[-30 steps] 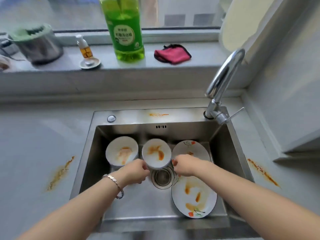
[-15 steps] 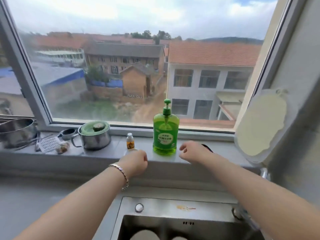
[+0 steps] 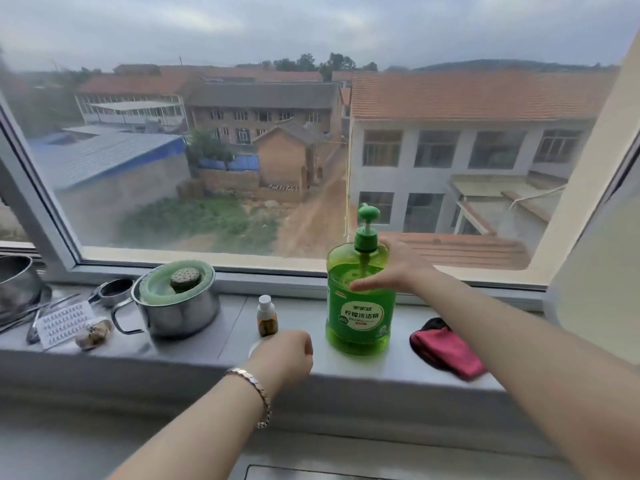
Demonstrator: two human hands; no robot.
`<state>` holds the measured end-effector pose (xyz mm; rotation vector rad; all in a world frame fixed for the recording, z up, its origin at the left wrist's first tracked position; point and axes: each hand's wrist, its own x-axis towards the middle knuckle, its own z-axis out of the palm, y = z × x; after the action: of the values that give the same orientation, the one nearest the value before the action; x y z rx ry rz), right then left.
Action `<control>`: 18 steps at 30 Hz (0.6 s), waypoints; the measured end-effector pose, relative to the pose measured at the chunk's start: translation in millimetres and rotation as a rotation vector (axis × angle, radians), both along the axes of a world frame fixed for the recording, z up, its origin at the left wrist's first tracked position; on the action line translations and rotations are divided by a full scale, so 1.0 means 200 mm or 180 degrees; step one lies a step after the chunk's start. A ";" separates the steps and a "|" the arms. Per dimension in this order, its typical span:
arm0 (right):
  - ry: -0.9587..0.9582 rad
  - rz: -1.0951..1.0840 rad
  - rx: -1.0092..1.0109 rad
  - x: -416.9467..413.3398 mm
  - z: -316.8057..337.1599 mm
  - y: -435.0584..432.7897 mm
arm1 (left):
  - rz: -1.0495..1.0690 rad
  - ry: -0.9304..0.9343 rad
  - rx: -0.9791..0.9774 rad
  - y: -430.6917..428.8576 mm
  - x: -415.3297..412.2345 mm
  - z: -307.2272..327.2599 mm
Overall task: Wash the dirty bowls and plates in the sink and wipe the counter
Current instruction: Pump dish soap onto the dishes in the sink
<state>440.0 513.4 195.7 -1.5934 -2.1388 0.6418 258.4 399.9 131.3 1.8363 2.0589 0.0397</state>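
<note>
The right hand point(image 3: 394, 271) is spread wide at the shoulder of the green detergent bottle point(image 3: 360, 306). Its thumb point(image 3: 362, 285) lies straight across the front of the plastic, and the other fingers pass behind the pump neck, where I cannot tell whether they press the bottle yet. The left hand point(image 3: 285, 355) is curled into a loose fist with nothing visible in it. It hovers at the front edge of the windowsill point(image 3: 363, 367), just in front of a small brown bottle point(image 3: 266, 318).

The risk, as I judge it, lies in that high one-handed hold — the detergent bottle is tall, nearly full and smooth, so a weak grip could let it slip or tip on the lift. It could then knock the small brown bottle to its left, or drop toward the sink point(image 3: 311, 471), of which only the rim shows at the bottom edge. A palm straying onto the pump could also squirt soap over the sill.

The bowls and plates are out of view, below the frame and well apart from both hands. The pink cloth point(image 3: 446, 351) lies on the sill to the right of the detergent bottle, under the right forearm — untouched.
</note>
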 end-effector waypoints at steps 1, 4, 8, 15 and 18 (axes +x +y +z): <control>-0.0040 0.0042 0.0022 -0.01 -0.02 0.02 | -0.0012 0.0036 -0.0018 0.01 -0.01 -0.01; 0.0110 -0.0174 0.0342 -0.02 -0.10 0.01 | -0.0033 0.0051 0.0012 0.01 -0.01 -0.02; 0.0317 -0.0492 0.0797 -0.03 -0.14 -0.06 | -0.0023 -0.0064 0.0151 -0.04 -0.01 -0.01; 0.0739 -0.0347 0.0985 0.08 -0.10 -0.51 | -0.0038 -0.0564 0.0512 -0.26 -0.06 0.02; 0.0833 -0.0304 0.0819 0.21 -0.13 -0.84 | -0.0089 -0.1351 0.0608 -0.48 -0.01 -0.01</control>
<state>481.6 345.7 169.8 -1.3815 -1.8590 0.4912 257.2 304.3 129.6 1.7742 1.7785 0.5850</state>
